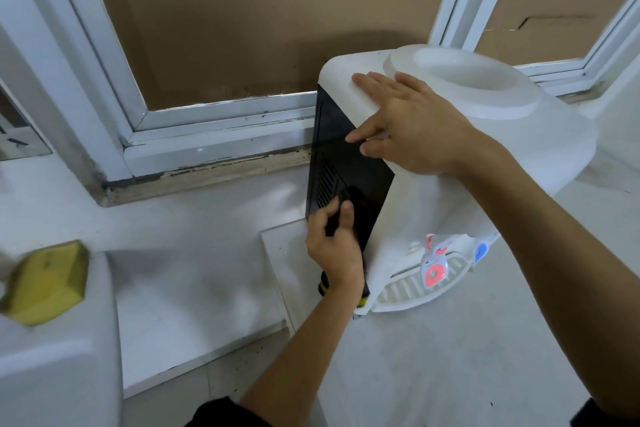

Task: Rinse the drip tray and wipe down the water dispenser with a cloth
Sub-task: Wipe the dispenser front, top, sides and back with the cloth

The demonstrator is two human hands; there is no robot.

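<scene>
A person steadies a white water dispenser [450,156] on a pale worktop [450,357] by a window, the right hand [412,128] lying flat with straight fingers across its top edge. The left hand [334,246] grips something dark against the black side panel [346,156], near the vent slots; it may be a cloth, though that cannot be told for sure. The drip tray [408,291] sits in place at the dispenser's foot, beneath the red and blue taps. A yellow sponge [48,281] rests well apart at left. The unit appears tilted, so hard pressure on the panel could likely tip or slide it.
</scene>
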